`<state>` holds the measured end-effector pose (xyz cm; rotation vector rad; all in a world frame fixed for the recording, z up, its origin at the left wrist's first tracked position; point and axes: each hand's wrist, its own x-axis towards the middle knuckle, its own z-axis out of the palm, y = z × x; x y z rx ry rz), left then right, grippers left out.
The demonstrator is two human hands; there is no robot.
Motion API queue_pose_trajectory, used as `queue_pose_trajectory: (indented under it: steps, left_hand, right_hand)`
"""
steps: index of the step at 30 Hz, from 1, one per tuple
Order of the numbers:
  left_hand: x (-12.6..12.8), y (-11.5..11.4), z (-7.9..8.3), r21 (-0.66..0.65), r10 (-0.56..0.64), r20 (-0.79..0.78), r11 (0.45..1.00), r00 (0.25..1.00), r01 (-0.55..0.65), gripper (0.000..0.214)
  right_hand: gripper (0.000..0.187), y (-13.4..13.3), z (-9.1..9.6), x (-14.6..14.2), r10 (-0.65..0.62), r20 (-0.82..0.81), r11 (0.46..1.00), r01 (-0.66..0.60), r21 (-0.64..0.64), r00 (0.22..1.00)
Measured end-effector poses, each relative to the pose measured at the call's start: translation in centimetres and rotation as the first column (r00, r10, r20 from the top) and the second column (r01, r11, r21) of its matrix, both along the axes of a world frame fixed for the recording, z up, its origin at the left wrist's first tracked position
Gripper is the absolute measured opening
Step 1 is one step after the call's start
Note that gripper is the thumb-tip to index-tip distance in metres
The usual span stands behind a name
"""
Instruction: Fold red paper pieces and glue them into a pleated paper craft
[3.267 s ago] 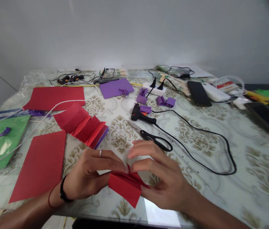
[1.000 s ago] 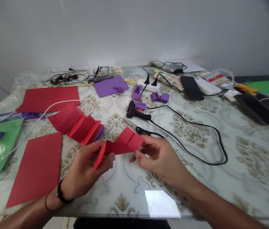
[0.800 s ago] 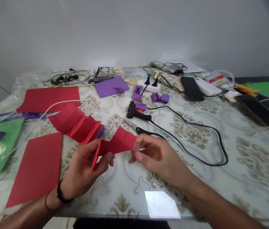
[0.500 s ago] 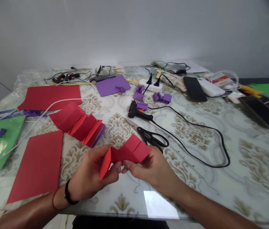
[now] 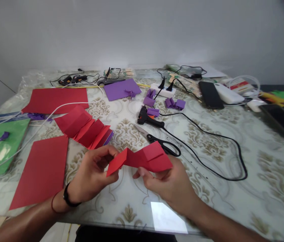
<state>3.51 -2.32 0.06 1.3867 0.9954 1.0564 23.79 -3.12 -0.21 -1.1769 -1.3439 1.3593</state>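
A strip of red paper (image 5: 142, 159), folded in zigzag creases, is held above the table between both hands. My left hand (image 5: 96, 171) pinches its left end, where a folded panel points toward me. My right hand (image 5: 167, 179) grips the other end from below, thumb at the near edge and the other fingers partly hidden behind the paper. Just beyond my left hand lies a larger pleated red paper piece (image 5: 82, 127) with a purple edge. Black-handled scissors (image 5: 165, 144) rest behind the paper, partly covered by it.
A black glue gun (image 5: 149, 118) with a long cord lies past the scissors. Flat red sheets (image 5: 41, 171) and a green pack (image 5: 8, 148) are at left. Folded purple pieces (image 5: 175, 103) sit near a white power strip (image 5: 163, 90). Phones (image 5: 211, 95) lie at right.
My hands have moved apart, stretching the folded red strip wider. My right hand has shifted right, and the left panel has tilted flatter. The view has shifted slightly.
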Motion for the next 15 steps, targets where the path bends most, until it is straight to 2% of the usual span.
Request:
queue_pose_trajectory:
  steps: [5, 11, 15]
  left_hand:
    - [-0.4, 0.3, 0.7, 0.008, 0.035, -0.056, 0.999, 0.998, -0.035, 0.006]
    - [-1.5, 1.0, 0.9, 0.012, 0.042, -0.071, 0.999, 0.997, -0.042, 0.006]
    - [-1.1, 0.7, 0.8, -0.001, -0.054, -0.09, 0.999, 0.994, 0.054, 0.036]
  right_hand:
    - [0.013, 0.5, 0.7, 0.2, -0.035, -0.037, 0.997, 0.033, -0.064, 0.999]
    - [0.013, 1.2, 1.3, 1.4, -0.106, 0.013, 0.992, 0.107, -0.065, 0.994]
    - [0.016, 1.1, 0.6, 1.5, -0.031, 0.067, 0.999, 0.034, -0.043, 0.997]
